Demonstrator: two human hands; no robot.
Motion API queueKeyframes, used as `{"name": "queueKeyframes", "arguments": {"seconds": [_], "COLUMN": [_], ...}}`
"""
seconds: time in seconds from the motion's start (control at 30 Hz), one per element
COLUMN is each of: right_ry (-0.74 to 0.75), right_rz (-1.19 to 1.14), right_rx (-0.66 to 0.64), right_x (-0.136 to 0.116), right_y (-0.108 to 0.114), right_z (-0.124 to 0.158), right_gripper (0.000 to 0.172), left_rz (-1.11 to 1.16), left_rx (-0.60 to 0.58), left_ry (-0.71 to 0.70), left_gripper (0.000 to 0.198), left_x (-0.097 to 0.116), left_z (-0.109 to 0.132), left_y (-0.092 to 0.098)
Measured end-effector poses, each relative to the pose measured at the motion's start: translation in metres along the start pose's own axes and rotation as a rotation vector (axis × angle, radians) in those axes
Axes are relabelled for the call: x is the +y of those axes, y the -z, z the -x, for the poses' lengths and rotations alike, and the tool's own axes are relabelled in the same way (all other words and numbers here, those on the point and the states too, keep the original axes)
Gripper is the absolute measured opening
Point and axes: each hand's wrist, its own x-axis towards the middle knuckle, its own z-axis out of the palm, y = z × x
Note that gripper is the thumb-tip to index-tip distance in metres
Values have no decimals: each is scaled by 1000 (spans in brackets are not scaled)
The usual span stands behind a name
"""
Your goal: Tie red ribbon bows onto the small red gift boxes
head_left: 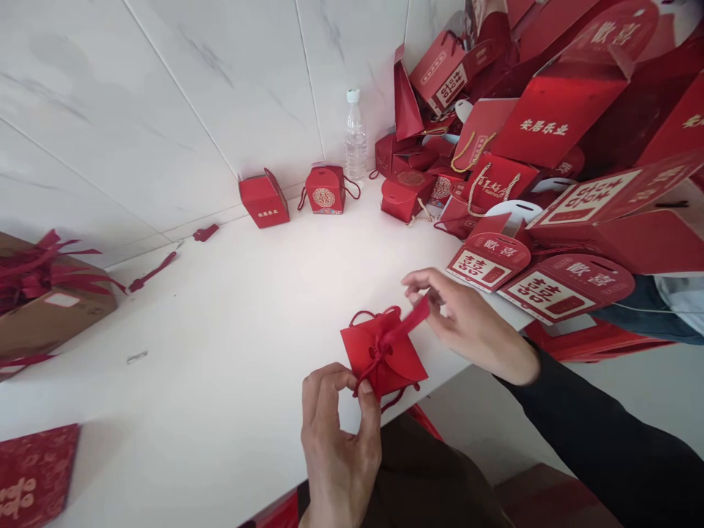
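A small red gift box (410,359) sits near the table's front edge, its top facing me. Twisted cords loop out at its far and near sides. A red ribbon (404,326) is knotted over the middle of its top. At the box's near left corner, my left hand (341,433) pinches one ribbon end between thumb and fingers. My right hand (465,319) is at the box's right, fingers curled at the ribbon's other, raised end and seemingly gripping it. Its exact fingertip contact is partly hidden.
Red gift boxes and bags (550,117) are heaped at the right. Two small boxes, one a red box with cords (324,192), and a clear bottle (356,139) stand by the wall. A cardboard box (66,323) of ribbons is left, above a red patterned packet (41,469).
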Motion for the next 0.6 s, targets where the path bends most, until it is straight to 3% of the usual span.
{"name": "queueKeyframes", "arguments": {"seconds": [0.07,0.13,0.23,0.3,0.4,0.5,0.6], "right_ry": [3,135,447,529,469,384,392], "right_rz": [-45,-52,61,149,106,-67,-158], "right_rx": [203,253,-7,-119,-174,-282,-413], "right_x": [-11,-21,-27,-25,-21,-23,-27], "right_y": [2,1,-10,-18,-19,-4,12], "right_z": [12,25,37,39,38,41,43], "right_gripper": [14,12,16,12,12,10,10], "left_rz": [9,20,27,31,43,60,53], "left_rx": [6,6,-5,-3,20,33,24], "left_ry": [23,35,29,24,27,62,88], "left_gripper": [12,11,10,10,10,9,7], "left_x": [1,2,2,2,3,4,4], "left_z": [0,0,0,-1,-3,-3,-2], "left_y": [1,1,2,1,-2,-5,-6]}}
